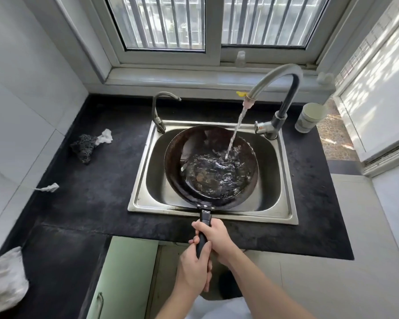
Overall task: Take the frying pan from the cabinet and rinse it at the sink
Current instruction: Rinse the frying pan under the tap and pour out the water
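Observation:
A dark frying pan (177, 166) sits over the steel sink (283, 203), its black handle pointing toward me across the front rim. Water runs from the tall curved tap (283, 79) into the pan's right half and pools there. My right hand (214, 236) grips the handle close to the pan. My left hand (194, 268) grips the handle's end just behind it. Both hands are closed around the handle.
A second small tap (158, 109) stands at the sink's back left. A dark scrubber with white cloth (88, 143) lies on the black counter (90, 203) to the left. A pale cup (310, 117) stands at the right. A green cabinet door (124, 277) hangs open below.

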`<action>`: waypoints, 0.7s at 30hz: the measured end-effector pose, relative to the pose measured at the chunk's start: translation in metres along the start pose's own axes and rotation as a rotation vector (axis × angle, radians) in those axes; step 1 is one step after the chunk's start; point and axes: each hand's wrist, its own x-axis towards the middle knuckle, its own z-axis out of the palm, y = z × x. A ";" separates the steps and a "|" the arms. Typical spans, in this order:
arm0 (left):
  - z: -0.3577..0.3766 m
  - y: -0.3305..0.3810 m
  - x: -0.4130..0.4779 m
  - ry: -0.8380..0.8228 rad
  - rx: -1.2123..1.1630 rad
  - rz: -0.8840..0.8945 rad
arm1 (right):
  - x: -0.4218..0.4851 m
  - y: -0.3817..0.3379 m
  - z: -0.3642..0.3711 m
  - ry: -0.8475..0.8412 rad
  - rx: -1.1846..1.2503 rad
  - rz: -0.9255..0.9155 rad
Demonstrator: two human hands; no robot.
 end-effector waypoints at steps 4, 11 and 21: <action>-0.009 -0.003 -0.001 0.020 -0.014 -0.016 | 0.002 0.003 0.009 -0.033 -0.020 0.010; 0.003 -0.008 0.001 -0.050 -0.148 -0.096 | -0.004 0.005 -0.001 0.047 -0.013 0.009; 0.013 -0.004 0.013 -0.016 -0.095 -0.102 | 0.007 -0.001 -0.011 0.015 0.018 0.049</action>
